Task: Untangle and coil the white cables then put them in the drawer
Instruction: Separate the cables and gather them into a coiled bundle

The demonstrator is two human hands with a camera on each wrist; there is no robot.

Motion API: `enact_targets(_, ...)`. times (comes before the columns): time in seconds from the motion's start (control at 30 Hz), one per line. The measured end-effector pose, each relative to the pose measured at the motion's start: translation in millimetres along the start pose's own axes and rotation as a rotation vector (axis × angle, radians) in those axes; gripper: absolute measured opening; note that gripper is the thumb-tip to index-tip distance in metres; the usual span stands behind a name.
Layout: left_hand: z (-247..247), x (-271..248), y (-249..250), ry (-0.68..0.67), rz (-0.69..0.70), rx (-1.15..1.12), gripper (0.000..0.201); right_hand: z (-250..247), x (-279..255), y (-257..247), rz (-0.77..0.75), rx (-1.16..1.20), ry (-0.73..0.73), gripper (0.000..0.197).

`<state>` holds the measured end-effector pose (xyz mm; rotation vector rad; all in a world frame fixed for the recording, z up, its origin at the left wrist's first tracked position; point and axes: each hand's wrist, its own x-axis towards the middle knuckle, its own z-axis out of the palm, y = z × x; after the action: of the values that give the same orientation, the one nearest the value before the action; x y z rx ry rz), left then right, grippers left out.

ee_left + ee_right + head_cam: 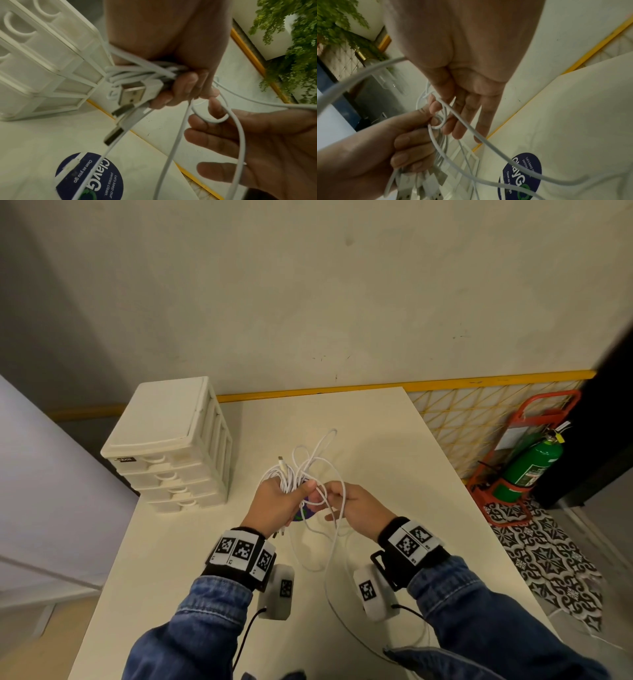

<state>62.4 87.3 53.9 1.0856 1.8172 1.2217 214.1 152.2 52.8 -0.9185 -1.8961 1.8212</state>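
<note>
Nearest me, loose white cables trail off the near edge of the surface and rise between my wrists. They look light, limp and smooth, so a lone strand would likely slide through slack fingers.

My left hand holds the tangled bunch above the surface, grip curled tight round it. In the left wrist view several USB plugs stick out below the fist. The plugs are the only stiff parts. My judgement: take a cable just behind its plug and feed it out from there, not by tugging mid-length, which would tighten the knot.

My right hand is just beside the left, thumb and forefinger pinching one small loop, the other fingers straight, a long strand draped across them.

A round blue sticker lies on the surface under the hands.

Far left stands the white drawer unit, all drawers shut; nothing coiled or stowed yet.
</note>
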Motion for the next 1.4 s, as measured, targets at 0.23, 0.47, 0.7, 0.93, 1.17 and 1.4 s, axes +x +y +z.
enact_targets(0.23, -2, -1, -4, -0.086, 0.014, -0.014, 0.038, -1, -5, 1, 0.016, 0.094, 0.082, 0.022)
enact_targets(0.47, -8, -5, 1, -0.163, 0.033, 0.007, 0.038, 1, -10, -8, 0.018, 0.319, 0.139, 0.03)
enact_targets(0.7, -9, -8, 4, -0.222, 0.047, 0.047, 0.04, -1, -5, -11, -0.006, 0.581, 0.42, 0.005)
enact_targets(0.93, -50, 4, -8, 0.193, 0.042, -0.003, 0.041, -48, -9, 7, 0.035, 0.694, 0.8, 0.018)
enact_targets(1.17, -85, 11, -18, 0.408, 0.011, -0.216, 0.042, -88, -14, 60, 0.266, 0.575, 1.047, 0.03)
enact_targets(1.4, -53, 5, 0, 0.005, 0.066, -0.118, 0.035, -69, -7, 46, 0.493, -0.596, 0.749, 0.065)
